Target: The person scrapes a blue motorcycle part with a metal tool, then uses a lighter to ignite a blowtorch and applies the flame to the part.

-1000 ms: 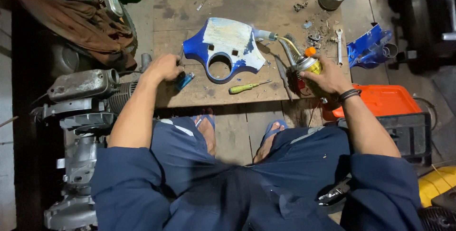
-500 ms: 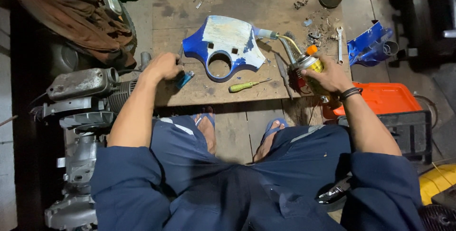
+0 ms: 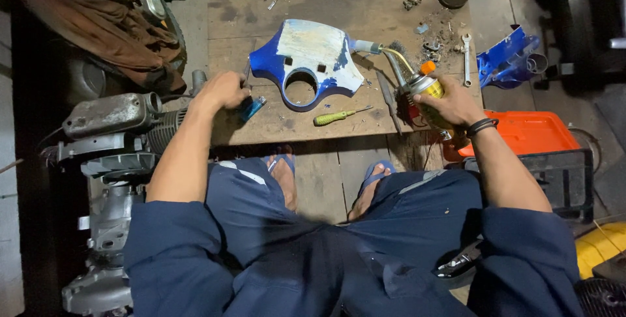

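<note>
The right hand (image 3: 450, 102) has drawn the spray can (image 3: 427, 95) slightly nearer — fingers wrapped round it; left hand (image 3: 225, 89) stays curled at the cowl (image 3: 306, 59).

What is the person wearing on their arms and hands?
Both arms wear dark blue sleeves pushed up above the elbows, so the forearms are bare. The left hand has no glove, ring or band that shows. The right hand is bare too, but its wrist carries dark bands, looped around like thin bracelets. The trousers are the same dark blue.
</note>
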